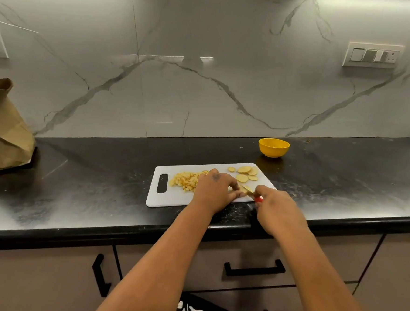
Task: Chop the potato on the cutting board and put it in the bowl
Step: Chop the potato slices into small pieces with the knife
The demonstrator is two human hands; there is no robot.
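R hand [277,204] grips red-handled knife [251,192] at near-right edge of white plastic cutting board [172,198]. Blade points up-left toward L hand [215,188]. L fingers curl over a potato piece just left of the blade, prob a slice, mostly hidden. Diced pile [187,179] mid-board, uncut round slices [245,174] at far-right corner. Yellow bowl [273,147] beyond that corner, glossy, looks empty.
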